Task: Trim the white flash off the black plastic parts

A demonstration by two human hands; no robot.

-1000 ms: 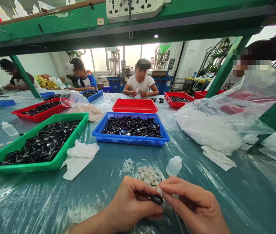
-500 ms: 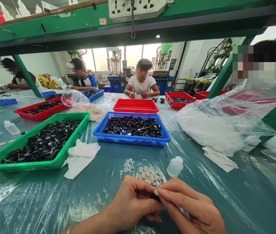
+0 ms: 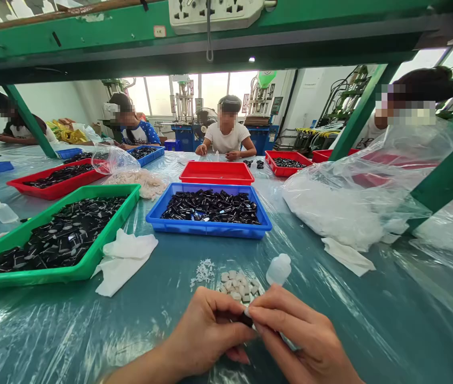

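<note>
A small black piece (image 3: 245, 319) is pinched between the thumb and fingers of my left hand (image 3: 206, 333). The fingertips of my right hand (image 3: 300, 336) press a small whitish piece (image 3: 247, 310) against it. Just beyond my hands lies a pile of pale beige pieces (image 3: 240, 285), with a heap of tiny white bits (image 3: 204, 272) to its left. A translucent white bottle (image 3: 278, 269) stands behind my right hand. Farther back, a blue tray (image 3: 210, 228) holds many black pieces.
On the left are a green tray (image 3: 108, 240) of black pieces and a crumpled white cloth (image 3: 127, 258). A red tray (image 3: 216, 173) sits behind the blue one. Plastic bags (image 3: 338, 208) lie at right by a green post (image 3: 446, 178). Several people sit around the table.
The view has shifted slightly, so the trays and bottle appear farther left. More of the black piece shows between my fingers. The person opposite has moved a hand outward.
</note>
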